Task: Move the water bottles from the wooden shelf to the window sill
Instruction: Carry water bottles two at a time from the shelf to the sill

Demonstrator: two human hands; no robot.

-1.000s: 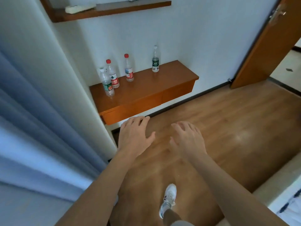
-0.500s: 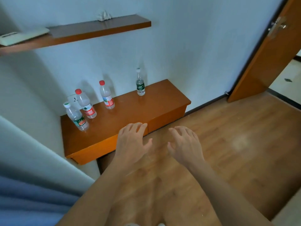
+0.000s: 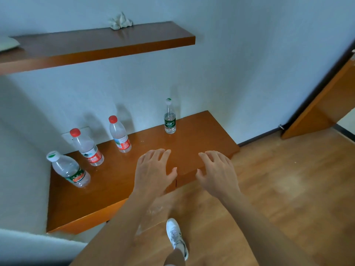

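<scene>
White-capped bottle (image 3: pixel 69 169) stands near the wooden shelf's (image 3: pixel 115 181) left edge; first red-capped bottle (image 3: pixel 87 147), second red-capped bottle (image 3: pixel 120 134) and green-labelled bottle (image 3: pixel 170 117) line the wall. Mid-frame, left hand (image 3: pixel 153 169) and right hand (image 3: pixel 217 173) hang above the bare front edge, fingers (image 3: pixel 151 156) spread, holding nothing; open floor (image 3: pixel 288 189) lies at right

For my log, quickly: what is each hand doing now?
Left hand: open, holding nothing.
Right hand: open, holding nothing.

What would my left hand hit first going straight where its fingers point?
Probably the rightmost clear plastic bottle, dark green label, on the brown wooden shelf; depth is unclear.
</scene>
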